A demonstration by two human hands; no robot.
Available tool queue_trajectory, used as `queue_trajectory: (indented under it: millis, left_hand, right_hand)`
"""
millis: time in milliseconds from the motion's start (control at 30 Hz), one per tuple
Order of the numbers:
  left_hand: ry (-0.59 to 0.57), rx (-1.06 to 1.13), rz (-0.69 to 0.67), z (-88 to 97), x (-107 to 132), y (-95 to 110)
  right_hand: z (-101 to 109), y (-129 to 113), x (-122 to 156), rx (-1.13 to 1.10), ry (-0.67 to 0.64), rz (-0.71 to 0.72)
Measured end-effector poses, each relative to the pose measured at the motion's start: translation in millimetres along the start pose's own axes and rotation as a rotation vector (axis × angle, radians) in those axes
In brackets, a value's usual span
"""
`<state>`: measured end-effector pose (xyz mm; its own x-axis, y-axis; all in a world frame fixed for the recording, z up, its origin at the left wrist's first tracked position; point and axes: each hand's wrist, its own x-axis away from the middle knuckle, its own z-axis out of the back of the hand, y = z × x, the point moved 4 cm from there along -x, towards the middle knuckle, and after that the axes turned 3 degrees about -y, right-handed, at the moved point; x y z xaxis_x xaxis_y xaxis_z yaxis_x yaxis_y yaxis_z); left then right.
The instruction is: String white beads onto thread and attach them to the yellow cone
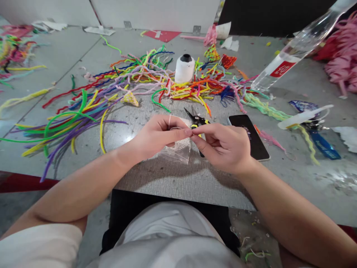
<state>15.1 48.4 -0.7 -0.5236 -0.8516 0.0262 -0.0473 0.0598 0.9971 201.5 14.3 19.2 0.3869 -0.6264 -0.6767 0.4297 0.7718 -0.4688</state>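
My left hand (164, 134) is closed in a pinch, with a thin white thread (169, 122) running up from its fingers and a small loop showing by the thumb. The fingertips of my right hand (223, 145) are pinched together and meet the left thumb tip. Whatever sits between the right fingertips is too small to make out. Beneath the hands lie a clear plastic bag (180, 154) with small pale pieces and a pair of black and yellow pliers (198, 120), partly covered. Behind them stands a white thread spool (184, 70) with a black top.
Many coloured fuzzy strips (80, 111) spread across the table's left and middle. A phone (245, 132) lies right of my right hand. Farther right are a tilted clear bottle (287, 61), a blue strap (323, 143) and a pink bundle (344, 56).
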Motion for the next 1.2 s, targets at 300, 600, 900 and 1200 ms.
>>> queue_trajectory:
  millis: [300, 600, 900, 1200]
  left_hand:
    - [-0.006, -0.146, -0.148, -0.1, -1, 4]
    - [-0.001, -0.317, -0.299, -2.8, -1, 5]
    - [0.023, -0.64, -0.535, -5.9, 1, 10]
    - [0.056, -1.111, -1.111, -0.2, 13, 16]
  right_hand:
    - [-1, 1, -2, -0.072, -0.071, -0.118]
    - [-7, 6, -4, -0.193, -0.132, -0.349]
    - [-31, 18, 4, -1.091, -0.119, -1.234]
    - [-24, 32, 3, -1.092, -0.115, -1.358]
